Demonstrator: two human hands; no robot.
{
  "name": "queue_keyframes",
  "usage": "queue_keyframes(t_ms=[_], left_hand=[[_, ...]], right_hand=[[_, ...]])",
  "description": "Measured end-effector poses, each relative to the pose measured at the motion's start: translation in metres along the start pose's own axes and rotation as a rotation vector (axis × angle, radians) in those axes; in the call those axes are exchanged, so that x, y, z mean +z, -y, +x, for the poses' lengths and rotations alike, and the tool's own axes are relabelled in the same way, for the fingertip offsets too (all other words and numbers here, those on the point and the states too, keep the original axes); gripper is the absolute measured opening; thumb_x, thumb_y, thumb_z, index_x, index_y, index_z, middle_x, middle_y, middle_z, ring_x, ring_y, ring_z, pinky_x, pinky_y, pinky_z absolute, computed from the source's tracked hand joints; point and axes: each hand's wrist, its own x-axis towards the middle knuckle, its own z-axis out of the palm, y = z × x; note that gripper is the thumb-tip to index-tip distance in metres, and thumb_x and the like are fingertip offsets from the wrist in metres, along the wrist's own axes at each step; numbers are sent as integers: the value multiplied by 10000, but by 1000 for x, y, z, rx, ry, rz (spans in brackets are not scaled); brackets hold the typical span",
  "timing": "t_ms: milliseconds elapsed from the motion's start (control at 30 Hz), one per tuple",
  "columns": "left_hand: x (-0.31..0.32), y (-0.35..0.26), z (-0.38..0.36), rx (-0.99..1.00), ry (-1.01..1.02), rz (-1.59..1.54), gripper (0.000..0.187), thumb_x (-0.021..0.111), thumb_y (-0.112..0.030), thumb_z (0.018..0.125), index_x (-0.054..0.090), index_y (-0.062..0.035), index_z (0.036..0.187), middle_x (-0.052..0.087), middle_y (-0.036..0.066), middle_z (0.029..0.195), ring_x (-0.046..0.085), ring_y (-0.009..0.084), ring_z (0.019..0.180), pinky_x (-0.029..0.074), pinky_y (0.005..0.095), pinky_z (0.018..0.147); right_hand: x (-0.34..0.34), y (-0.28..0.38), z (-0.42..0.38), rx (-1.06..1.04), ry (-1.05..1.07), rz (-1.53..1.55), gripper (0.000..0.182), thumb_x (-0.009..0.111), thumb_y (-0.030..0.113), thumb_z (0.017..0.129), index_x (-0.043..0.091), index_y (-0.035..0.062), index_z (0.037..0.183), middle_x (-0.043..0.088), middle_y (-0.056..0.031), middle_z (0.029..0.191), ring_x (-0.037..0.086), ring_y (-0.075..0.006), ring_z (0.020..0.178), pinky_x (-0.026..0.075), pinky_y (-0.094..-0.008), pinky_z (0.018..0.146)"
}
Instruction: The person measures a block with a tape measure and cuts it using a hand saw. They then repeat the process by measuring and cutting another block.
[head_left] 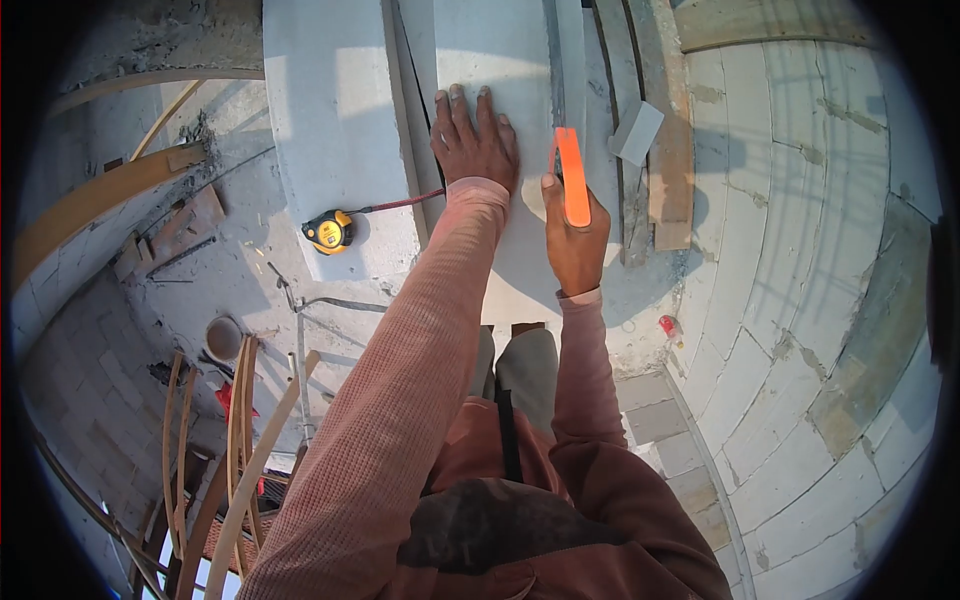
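My left hand point(474, 140) presses flat on a pale, smooth block point(515, 235), fingers spread. My right hand point(580, 240) is closed around the orange handle of a hand saw point(572, 175). From that handle the narrow, dark blade runs away from me along the block's right side. To the left lies another long white block point(340, 130), with a gap between the two. A yellow and black tape measure point(330, 232) rests on its near end, and a dark red strap leads from it toward my left wrist.
Wooden boards point(672, 150) lie right of the saw, with a small white offcut point(637, 133) on them. A block wall point(790, 270) rises at the right. Several long wooden strips point(240, 450) lean at lower left, near a round bucket point(223, 337).
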Motion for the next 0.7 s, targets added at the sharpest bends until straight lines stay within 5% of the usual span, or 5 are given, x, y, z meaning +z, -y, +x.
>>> queue_keyframes(t_ms=[67,100,333,567,700], left_hand=[[3,-2,1,10,1,-3,511,455,-326,1040,462,-122,1508,345,220,1584,251,390,1517,257,554,1179],[3,-2,0,10,-8,4,510,458,-326,1039,464,-121,1507,346,219,1584,253,389,1516,257,554,1179],[1,-1,0,7,-15,-7,505,456,-328,1040,467,-124,1502,340,212,1586,234,382,1523,255,551,1186],[1,-1,-3,9,-3,-27,502,466,-317,1037,463,-126,1501,345,209,1578,227,385,1526,264,556,1174],[3,0,-1,13,-14,-6,503,465,-313,1037,458,-126,1504,351,210,1574,231,385,1525,267,558,1170]], right_hand=[[-8,-27,-47,-237,-105,-95,197,723,149,949,637,-6,864,624,-135,677,566,-228,562,483,-369,591],[-10,-18,-60,-192,-120,-116,197,718,151,953,643,-6,858,638,-123,689,613,-230,570,477,-357,572],[5,42,67,26,44,2,319,696,224,975,622,-35,803,588,-139,636,390,-221,569,440,-372,574],[-12,-15,-29,-61,18,-96,231,706,168,959,621,-9,838,586,-137,667,571,-280,563,469,-377,564],[-9,-29,-48,-283,-103,-182,255,716,180,958,617,-8,817,591,-128,658,534,-293,536,464,-376,555]])
